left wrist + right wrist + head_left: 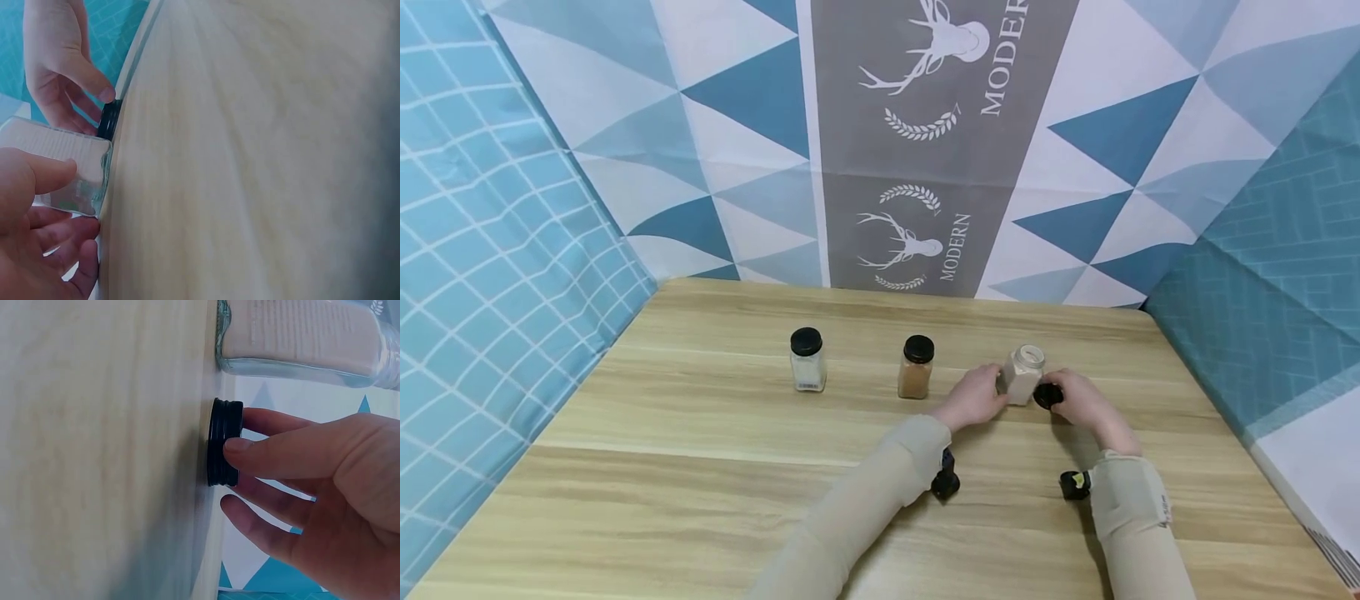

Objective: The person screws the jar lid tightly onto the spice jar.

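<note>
An uncapped square glass jar (1024, 377) of pale powder stands toward the right of the wooden table. My left hand (976, 397) grips it from the left side, the thumb laid across its face (59, 147) in the left wrist view. Just right of the jar, my right hand (1081, 403) pinches a black screw lid (225, 442) between thumb and fingers. The lid is right at the tabletop, close beside the jar's base, with its rim toward the wood.
Two capped jars stand to the left on the table (700, 500): one with orange-brown powder (914, 377), the other with white contents (808, 371). A patterned cloth backdrop (760, 192) rises behind. Small black devices (946, 482) sit at both wrists.
</note>
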Available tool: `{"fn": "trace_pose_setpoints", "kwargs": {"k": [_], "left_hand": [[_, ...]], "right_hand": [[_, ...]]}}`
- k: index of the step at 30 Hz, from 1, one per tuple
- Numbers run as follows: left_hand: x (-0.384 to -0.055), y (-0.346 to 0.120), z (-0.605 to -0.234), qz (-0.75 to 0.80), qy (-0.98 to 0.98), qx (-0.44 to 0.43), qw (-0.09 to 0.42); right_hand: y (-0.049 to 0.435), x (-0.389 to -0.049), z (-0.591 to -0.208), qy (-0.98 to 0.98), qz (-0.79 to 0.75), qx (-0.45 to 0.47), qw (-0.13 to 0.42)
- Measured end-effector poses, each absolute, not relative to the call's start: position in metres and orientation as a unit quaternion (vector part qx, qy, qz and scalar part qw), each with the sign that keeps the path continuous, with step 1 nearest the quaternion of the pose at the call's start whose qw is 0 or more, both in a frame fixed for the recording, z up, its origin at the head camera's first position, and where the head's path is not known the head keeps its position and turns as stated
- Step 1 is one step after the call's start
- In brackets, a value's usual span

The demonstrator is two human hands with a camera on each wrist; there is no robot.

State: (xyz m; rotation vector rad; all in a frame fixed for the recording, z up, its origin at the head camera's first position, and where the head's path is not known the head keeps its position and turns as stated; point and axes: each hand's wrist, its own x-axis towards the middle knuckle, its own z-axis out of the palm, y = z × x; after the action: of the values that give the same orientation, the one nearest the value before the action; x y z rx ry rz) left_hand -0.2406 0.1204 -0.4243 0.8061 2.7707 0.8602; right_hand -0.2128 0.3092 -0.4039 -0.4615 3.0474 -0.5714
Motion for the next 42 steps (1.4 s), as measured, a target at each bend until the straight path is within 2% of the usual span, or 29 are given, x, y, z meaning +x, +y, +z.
{"fn": "trace_pose_setpoints", "kwargs": {"k": [10, 20, 32, 42], "left_hand": [[-0.242, 0.122, -0.425, 0.294, 0.917, 0.256, 0.082], [-0.241, 0.121, -0.424, 0.300, 0.919, 0.240, 0.087], [-0.242, 0.119, -0.424, 0.327, 0.910, 0.239, 0.092], [-0.242, 0.118, -0.423, 0.322, 0.910, 0.247, 0.088]], "right_hand": [[0.314, -0.209, -0.402, 0.969, -0.211, -0.126, 0.004], [0.317, -0.200, -0.385, 0.954, -0.271, -0.117, -0.058], [0.313, -0.196, -0.377, 0.941, -0.311, -0.102, -0.079], [0.293, -0.196, -0.373, 0.922, -0.342, -0.129, -0.128]]}}
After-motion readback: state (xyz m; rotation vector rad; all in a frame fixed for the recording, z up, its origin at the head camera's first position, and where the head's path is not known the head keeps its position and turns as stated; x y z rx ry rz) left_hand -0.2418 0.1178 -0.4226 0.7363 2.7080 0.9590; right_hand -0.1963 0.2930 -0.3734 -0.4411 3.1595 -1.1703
